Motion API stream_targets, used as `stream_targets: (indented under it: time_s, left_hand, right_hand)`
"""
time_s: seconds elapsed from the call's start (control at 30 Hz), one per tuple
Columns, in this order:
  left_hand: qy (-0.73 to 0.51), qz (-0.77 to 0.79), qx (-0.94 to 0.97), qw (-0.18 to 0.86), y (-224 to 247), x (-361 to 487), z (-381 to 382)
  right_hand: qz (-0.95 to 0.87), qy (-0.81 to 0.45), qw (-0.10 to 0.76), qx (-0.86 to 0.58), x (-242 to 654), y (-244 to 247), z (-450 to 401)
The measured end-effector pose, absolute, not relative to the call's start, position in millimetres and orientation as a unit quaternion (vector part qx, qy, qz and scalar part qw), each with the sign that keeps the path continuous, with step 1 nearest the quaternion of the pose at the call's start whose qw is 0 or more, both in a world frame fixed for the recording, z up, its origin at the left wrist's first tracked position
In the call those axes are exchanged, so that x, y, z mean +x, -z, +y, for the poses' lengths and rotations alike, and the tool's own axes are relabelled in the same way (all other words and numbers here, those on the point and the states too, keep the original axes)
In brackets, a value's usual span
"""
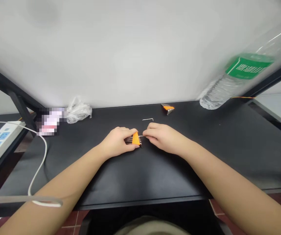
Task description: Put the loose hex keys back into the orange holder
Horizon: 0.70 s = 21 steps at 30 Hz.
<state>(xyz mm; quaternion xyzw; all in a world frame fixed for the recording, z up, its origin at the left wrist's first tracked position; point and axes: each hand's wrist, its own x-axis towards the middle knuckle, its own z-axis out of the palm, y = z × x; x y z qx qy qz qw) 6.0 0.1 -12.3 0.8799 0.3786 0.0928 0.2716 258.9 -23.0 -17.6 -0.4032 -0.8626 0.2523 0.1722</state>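
My left hand (119,140) is closed around an orange hex key holder (136,138) that has several metal keys slotted through it. Thumb and fingers of my right hand (161,137) pinch the end of a thin hex key (140,135) whose other end meets the holder's right side. Just beyond my right hand, a loose L-shaped hex key (147,119) lies on the black table. A second orange holder (168,108) with several keys in it lies farther back, near the wall.
A crumpled clear plastic bag (78,111) sits by the wall at left. A large water bottle (243,70) with a green label stands at the back right. A power strip (1,143) and a white cable (44,153) are on the left. The black table (145,176) ends close to my body.
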Motion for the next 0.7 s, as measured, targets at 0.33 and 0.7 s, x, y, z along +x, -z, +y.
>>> stream_targets:
  time_s: [0.33, 0.7]
  left_hand:
    - [-0.1, 0.379, 0.878, 0.275, 12.6, 6.0, -1.0]
    - [-0.098, 0.381, 0.875, 0.282, 12.0, 5.3, -0.5]
  right_hand:
    - [-0.862, -0.247, 0.168, -0.409, 258.2, 11.6, -25.6]
    - [-0.862, -0.247, 0.189, -0.401, 261.3, 11.6, -24.1]
